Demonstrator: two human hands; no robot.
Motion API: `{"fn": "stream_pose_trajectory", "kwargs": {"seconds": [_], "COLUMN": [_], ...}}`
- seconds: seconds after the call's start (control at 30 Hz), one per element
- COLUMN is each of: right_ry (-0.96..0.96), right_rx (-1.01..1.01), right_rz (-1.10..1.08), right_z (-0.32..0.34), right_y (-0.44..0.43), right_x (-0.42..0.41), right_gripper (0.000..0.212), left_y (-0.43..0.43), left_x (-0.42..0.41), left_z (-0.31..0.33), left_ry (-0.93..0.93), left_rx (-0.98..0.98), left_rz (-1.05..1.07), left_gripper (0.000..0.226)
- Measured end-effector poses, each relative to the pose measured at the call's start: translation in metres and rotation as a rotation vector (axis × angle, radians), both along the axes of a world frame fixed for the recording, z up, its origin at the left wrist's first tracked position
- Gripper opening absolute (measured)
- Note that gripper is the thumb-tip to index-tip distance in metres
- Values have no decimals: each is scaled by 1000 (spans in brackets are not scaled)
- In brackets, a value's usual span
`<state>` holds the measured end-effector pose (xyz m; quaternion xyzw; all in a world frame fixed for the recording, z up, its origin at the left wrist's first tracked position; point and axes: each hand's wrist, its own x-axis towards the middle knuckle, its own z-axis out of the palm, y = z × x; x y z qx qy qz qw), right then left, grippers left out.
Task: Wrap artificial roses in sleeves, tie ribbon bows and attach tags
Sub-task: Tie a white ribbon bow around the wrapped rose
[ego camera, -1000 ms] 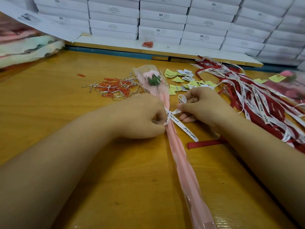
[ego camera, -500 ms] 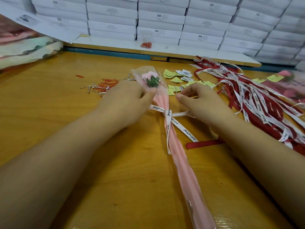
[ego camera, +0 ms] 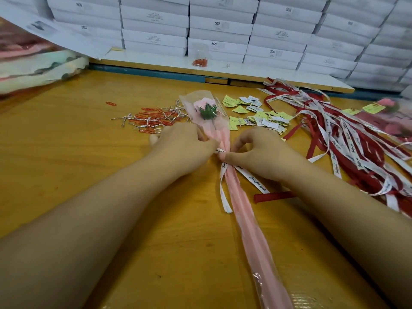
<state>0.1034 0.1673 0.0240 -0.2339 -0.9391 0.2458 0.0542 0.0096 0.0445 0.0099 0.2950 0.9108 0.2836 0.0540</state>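
A pink artificial rose point(ego camera: 206, 108) lies in a clear and pink sleeve point(ego camera: 245, 219) along the wooden table point(ego camera: 66, 163), its head pointing away from me. A white printed ribbon point(ego camera: 224, 190) is tied round the sleeve's neck, two tails hanging toward me. My left hand point(ego camera: 185, 148) pinches the ribbon at the left of the knot. On the right of the knot, my right hand point(ego camera: 258, 152) pinches the ribbon with thumb and fingers.
Orange paper clips and silver twist wires point(ego camera: 151, 119) lie left of the rose. Yellow and white tags point(ego camera: 256, 114) lie right of it. Red and white ribbons point(ego camera: 347, 148) pile at the right, with a wrapped rose point(ego camera: 388, 108) beyond. White boxes point(ego camera: 223, 25) are stacked behind.
Both hands moved from near the rose head back down to the knot and now pinch the ribbon on either side. The ribbon tails hang lower toward me.
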Motion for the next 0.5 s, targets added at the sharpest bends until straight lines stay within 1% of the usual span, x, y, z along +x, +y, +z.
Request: {"fn": "stream_pose_trajectory", "kwargs": {"seconds": [0.1, 0.2, 0.3, 0.37, 0.4, 0.43, 0.47, 0.5], "right_ry": [7, 21, 45, 106, 147, 189, 228, 258], "right_rx": [-62, -104, -166, -217, -238, -254, -267, -279], "right_rz": [3, -1, -11, -29, -40, -46, -47, -41], "right_z": [0, -1, -4, -2, 0, 3, 5, 7], "right_y": [0, -2, -3, -3, -2, -1, 0, 1], "right_x": [-1, -3, -2, 1, 2, 4, 6, 8], "right_gripper": [32, 29, 25, 24, 25, 25, 26, 27], "left_y": [3, 6, 7, 7, 6, 6, 5, 4], "left_x": [0, 1, 2, 5, 6, 8, 9, 10], "left_z": [1, -2, -5, -3, 0, 3, 6, 8], "left_ry": [-16, -51, -44, -14, -30, -83, -177, -316], "left_rx": [29, 83, 145, 260, 346, 439, 533, 611], "left_rz": [-16, -48, -30, -19, -18, -20, -32, -53], "left_gripper": [21, 13, 16, 18, 19, 21, 23, 24]}}
